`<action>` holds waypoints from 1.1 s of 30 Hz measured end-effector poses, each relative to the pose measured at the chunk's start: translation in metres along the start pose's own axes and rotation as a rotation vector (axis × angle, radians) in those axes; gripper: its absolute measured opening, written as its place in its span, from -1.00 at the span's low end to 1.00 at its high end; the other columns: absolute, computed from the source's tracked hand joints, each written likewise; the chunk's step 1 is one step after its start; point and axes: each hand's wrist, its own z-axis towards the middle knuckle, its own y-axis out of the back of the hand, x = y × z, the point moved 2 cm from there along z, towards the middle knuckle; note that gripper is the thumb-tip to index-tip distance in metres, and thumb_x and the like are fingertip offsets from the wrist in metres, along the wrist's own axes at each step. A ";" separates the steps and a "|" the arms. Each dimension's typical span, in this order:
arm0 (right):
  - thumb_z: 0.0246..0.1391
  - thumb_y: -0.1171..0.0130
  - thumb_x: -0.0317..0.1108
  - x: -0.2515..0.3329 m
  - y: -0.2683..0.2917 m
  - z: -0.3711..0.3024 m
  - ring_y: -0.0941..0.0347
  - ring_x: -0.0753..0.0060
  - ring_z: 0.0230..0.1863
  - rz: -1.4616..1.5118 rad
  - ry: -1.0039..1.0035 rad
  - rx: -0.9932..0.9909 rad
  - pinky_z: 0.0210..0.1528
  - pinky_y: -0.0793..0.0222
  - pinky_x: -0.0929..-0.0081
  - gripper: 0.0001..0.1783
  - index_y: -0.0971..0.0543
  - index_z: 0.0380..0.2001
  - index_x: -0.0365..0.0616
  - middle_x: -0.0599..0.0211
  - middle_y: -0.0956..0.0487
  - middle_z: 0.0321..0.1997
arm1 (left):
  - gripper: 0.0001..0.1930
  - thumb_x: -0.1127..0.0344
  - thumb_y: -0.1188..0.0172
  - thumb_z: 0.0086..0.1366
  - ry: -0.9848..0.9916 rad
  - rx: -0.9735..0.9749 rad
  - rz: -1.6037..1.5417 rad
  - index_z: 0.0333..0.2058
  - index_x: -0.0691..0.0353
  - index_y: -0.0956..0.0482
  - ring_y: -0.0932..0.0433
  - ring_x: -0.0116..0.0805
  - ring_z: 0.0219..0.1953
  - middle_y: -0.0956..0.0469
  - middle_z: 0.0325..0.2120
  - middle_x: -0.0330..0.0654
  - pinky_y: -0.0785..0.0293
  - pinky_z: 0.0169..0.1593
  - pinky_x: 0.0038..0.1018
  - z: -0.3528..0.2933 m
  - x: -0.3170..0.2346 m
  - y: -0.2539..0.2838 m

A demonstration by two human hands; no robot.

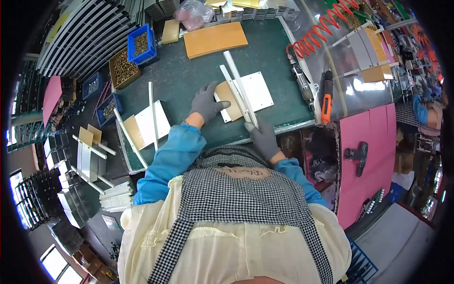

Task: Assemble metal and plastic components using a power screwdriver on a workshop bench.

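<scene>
My left hand, in a grey glove, lies at the left edge of a tan board, with thumb and fingers apart. My right hand, also gloved, closes on the near end of a long white bar. The bar slants across the tan board and a white panel with small holes. A second, thinner white bar runs just left of it. Farther left lies a similar set: a white panel with white bars along it.
A power screwdriver and an orange-black tool lie at the right of the green table. Screws fill a blue bin and a carton. Orange boards lie at the back. A red coiled hose hangs at upper right.
</scene>
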 end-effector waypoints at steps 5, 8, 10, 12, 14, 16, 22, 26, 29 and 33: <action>0.19 -0.17 -0.20 0.005 0.004 -0.001 -0.50 0.27 -0.37 -0.109 0.125 -0.127 -0.27 -0.40 0.34 -0.63 -0.55 -0.02 -0.21 0.11 -0.56 -0.35 | -0.15 -0.03 -0.41 -0.03 -0.088 0.023 -0.009 0.27 -0.03 -0.31 -0.36 0.12 0.19 -0.36 0.18 0.04 -0.35 0.21 -0.14 0.006 0.000 0.002; 0.21 -0.17 -0.17 0.006 0.023 -0.006 -0.46 0.40 -0.44 -0.069 0.020 -0.214 -0.34 -0.37 0.41 -0.61 -0.54 -0.02 -0.22 0.21 -0.53 -0.47 | -0.18 0.01 -0.41 -0.03 -0.088 0.055 -0.037 0.25 -0.06 -0.33 -0.35 0.10 0.20 -0.37 0.17 0.01 -0.36 0.20 -0.16 0.007 0.001 0.007; 0.22 -0.17 -0.15 0.009 0.040 -0.006 -0.44 0.45 -0.46 -0.074 0.029 -0.211 -0.37 -0.35 0.43 -0.61 -0.54 -0.03 -0.23 0.27 -0.51 -0.51 | -0.20 0.04 -0.41 -0.02 -0.064 0.074 0.013 0.24 -0.06 -0.34 -0.37 0.08 0.19 -0.38 0.16 0.00 -0.37 0.20 -0.17 0.008 0.003 0.011; 0.25 -0.14 -0.09 -0.003 0.056 -0.003 -0.39 0.55 -0.52 -0.096 0.049 -0.209 -0.46 -0.29 0.51 -0.59 -0.55 -0.05 -0.20 0.40 -0.48 -0.55 | -0.21 0.04 -0.41 -0.02 -0.045 0.091 0.041 0.24 -0.06 -0.35 -0.38 0.08 0.18 -0.39 0.16 -0.01 -0.37 0.20 -0.17 0.005 -0.004 0.019; 0.27 -0.09 -0.05 -0.015 0.062 -0.006 -0.37 0.57 -0.56 0.042 -0.085 -0.184 -0.52 -0.27 0.54 -0.58 -0.55 -0.07 -0.21 0.40 -0.48 -0.56 | -0.21 0.05 -0.41 -0.02 -0.012 0.108 0.076 0.24 -0.07 -0.36 -0.41 0.08 0.15 -0.41 0.13 -0.01 -0.39 0.19 -0.18 0.004 -0.005 0.021; 0.30 -0.05 -0.01 -0.021 0.064 -0.006 -0.35 0.60 -0.60 0.179 -0.216 -0.153 -0.57 -0.24 0.58 -0.55 -0.54 -0.08 -0.21 0.40 -0.49 -0.56 | -0.21 0.05 -0.42 -0.03 -0.020 0.109 0.085 0.24 -0.07 -0.36 -0.42 0.08 0.15 -0.42 0.13 0.00 -0.39 0.19 -0.18 0.008 0.002 0.020; 0.36 0.12 0.05 -0.049 0.061 0.007 -0.31 0.57 -0.73 0.686 -0.356 0.015 -0.73 -0.16 0.61 -0.48 -0.51 -0.17 -0.26 0.33 -0.52 -0.58 | -0.19 0.07 -0.43 -0.03 -0.043 0.082 0.075 0.24 -0.04 -0.35 -0.46 0.06 0.08 -0.46 0.05 0.06 -0.40 0.16 -0.19 0.009 0.009 0.015; 0.36 0.13 0.08 -0.051 0.064 0.013 -0.33 0.56 -0.71 0.612 -0.324 0.027 -0.71 -0.20 0.61 -0.46 -0.51 -0.17 -0.26 0.33 -0.52 -0.58 | -0.17 0.04 -0.42 -0.02 -0.115 0.079 -0.022 0.25 0.07 -0.32 -0.43 0.10 0.14 -0.41 0.12 0.11 -0.38 0.18 -0.17 0.005 0.006 0.015; 0.35 0.10 0.09 -0.038 0.056 0.016 -0.35 0.55 -0.69 0.538 -0.329 -0.002 -0.70 -0.23 0.63 -0.45 -0.50 -0.16 -0.28 0.31 -0.53 -0.57 | -0.14 0.03 -0.42 0.00 -0.112 -0.026 -0.033 0.26 0.17 -0.30 -0.41 0.14 0.16 -0.40 0.14 0.15 -0.37 0.20 -0.16 -0.001 0.018 0.017; 0.33 0.05 0.05 -0.121 0.070 0.044 -0.46 0.53 -0.55 0.325 -0.207 -0.131 -0.52 -0.38 0.65 -0.50 -0.52 -0.14 -0.24 0.32 -0.58 -0.44 | -0.19 -0.04 -0.38 0.09 -0.007 -0.093 -0.165 0.23 0.24 -0.31 -0.39 0.08 0.22 -0.39 0.17 0.15 -0.36 0.23 -0.21 -0.019 0.035 0.035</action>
